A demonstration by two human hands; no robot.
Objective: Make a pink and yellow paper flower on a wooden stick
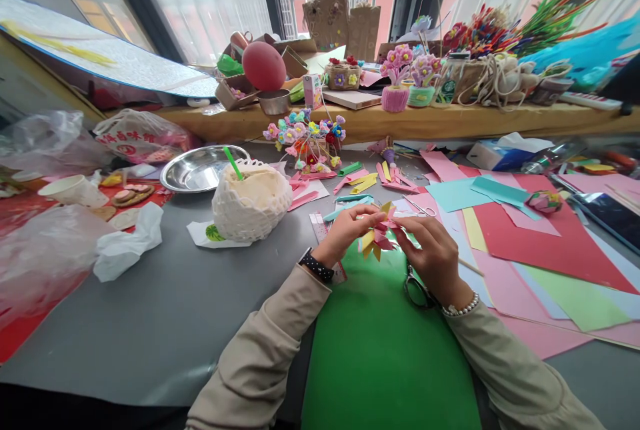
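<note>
Above the green mat [390,350], my two hands meet around a small folded-paper piece [379,240] in pink and yellow, with pointed tips sticking out. My left hand [353,233], with a black dotted band at the wrist, pinches it from the left between thumb and fingers. From the right, my right hand [435,253] closes its fingertips on the pink part; a beaded bracelet circles that wrist. Scissors [416,289] with dark handles lie on the mat under my right hand. Folded pink and yellow paper strips [364,183] lie just beyond.
Coloured paper sheets [540,237] spread across the right side, with a phone [607,213] at the edge. To the left stand a coconut in white netting [253,203] with a green straw and a metal plate [200,167]. Craft flowers [305,140] stand behind, below a crowded wooden ledge [215,125].
</note>
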